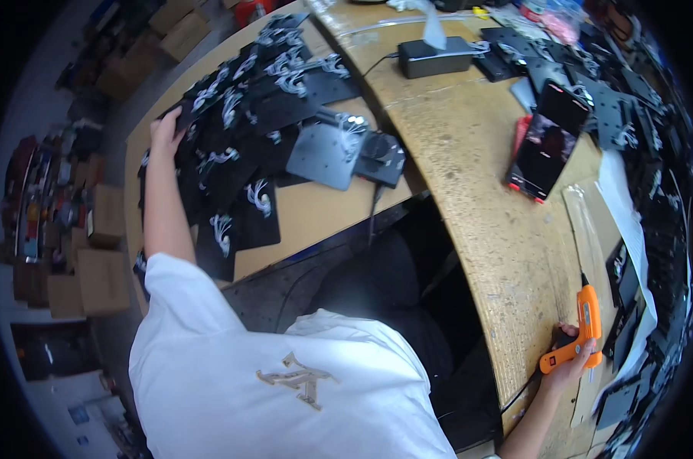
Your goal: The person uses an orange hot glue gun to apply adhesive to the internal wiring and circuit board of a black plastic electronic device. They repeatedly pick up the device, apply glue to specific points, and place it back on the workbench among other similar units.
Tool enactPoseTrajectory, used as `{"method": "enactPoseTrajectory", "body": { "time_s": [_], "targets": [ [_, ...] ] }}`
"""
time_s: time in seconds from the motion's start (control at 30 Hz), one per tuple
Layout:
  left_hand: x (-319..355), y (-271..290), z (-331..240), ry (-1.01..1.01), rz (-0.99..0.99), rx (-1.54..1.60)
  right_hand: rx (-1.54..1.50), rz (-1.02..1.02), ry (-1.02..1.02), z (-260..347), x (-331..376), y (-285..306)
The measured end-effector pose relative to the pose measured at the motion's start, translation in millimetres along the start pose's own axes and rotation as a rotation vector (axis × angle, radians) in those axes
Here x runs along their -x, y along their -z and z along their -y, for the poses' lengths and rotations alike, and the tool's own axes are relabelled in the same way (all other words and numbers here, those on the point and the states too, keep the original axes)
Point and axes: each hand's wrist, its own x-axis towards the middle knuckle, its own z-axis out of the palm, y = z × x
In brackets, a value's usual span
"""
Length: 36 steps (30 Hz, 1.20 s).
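Observation:
My left hand (167, 133) reaches out to the far left edge of a spread of flat black panels (224, 180). Its fingers are closed at the edge of one dark panel (184, 115); the fingertips are partly hidden. Bundles of white wires (259, 197) lie on many of the panels. At the lower right, my right hand (570, 370) is wrapped round an orange hot glue gun (589, 321), its dark nozzle pointing away from me over the wooden bench (507, 283). A black cord trails from the gun's handle.
A phone (549, 141) leans on a red stand on the bench. Behind it sits a black box (436, 58). More dark panels (614, 107) crowd the bench's right side. A grey plate (325, 155) lies near the left table's edge. Cardboard boxes (100, 279) stand on the floor at left.

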Motion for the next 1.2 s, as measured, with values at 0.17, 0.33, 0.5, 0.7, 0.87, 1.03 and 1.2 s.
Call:
{"method": "enactPoseTrajectory", "body": {
  "time_s": [0.17, 0.33, 0.5, 0.7, 0.87, 1.03, 1.2],
  "targets": [
    [130.5, -27.2, -68.8, -0.308, -0.394, -1.367, -0.097, -0.052, -0.020, -18.9, 2.1, 16.4],
    [226.8, -112.7, -124.5, -1.202, 0.219, -0.597, 0.087, 0.142, 0.038, 19.7, -3.5, 0.7],
    [493.0, -292.3, -183.9, -1.822, 1.228, -0.031, 0.294, 0.184, 0.255, 32.1, 0.0, 5.6],
    [738.1, -411.4, -149.6, -2.149, 1.883, -0.408, 0.287, 0.208, 0.359, 33.1, 2.1, 16.4],
    [817.6, -452.9, -133.4, -2.088, 1.878, -0.470, 0.267, 0.208, 0.423, 25.5, -0.2, 11.1],
    [825.2, -449.5, -133.7, -2.045, 1.804, -0.683, 0.230, 0.266, 0.376, 27.3, -0.6, 13.9],
    [771.2, -393.6, -182.9, -1.826, 2.167, -0.165, 0.150, 0.244, 0.373, 23.1, -2.2, 16.2]
  ]
}}
